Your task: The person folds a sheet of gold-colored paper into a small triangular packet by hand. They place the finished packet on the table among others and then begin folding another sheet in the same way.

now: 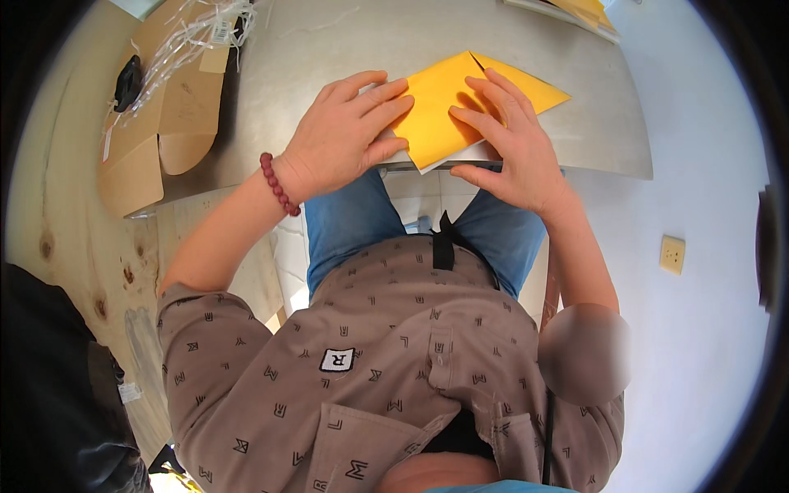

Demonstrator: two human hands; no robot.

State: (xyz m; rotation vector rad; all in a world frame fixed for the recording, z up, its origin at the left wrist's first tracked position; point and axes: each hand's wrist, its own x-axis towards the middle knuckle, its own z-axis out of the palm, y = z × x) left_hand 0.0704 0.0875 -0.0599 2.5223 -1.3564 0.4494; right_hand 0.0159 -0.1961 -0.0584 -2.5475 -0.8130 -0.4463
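Note:
A folded sheet of yellow paper lies at the near edge of the metal table, its paler underside showing along the lower border. One pointed flap reaches out to the right, and a narrow dark gap shows at the top fold. My left hand, with a dark red bead bracelet at the wrist, has the paper's left edge at its fingertips and thumb. Over the right part of the sheet, my right hand is open, fingers spread and casting shadows on the yellow surface. Its thumb points left, just below the paper's near edge.
An opened cardboard box stands at the left with white shredded strips and a black object on it. More yellow and white sheets lie at the far right of the metal tabletop. A wall outlet is at right.

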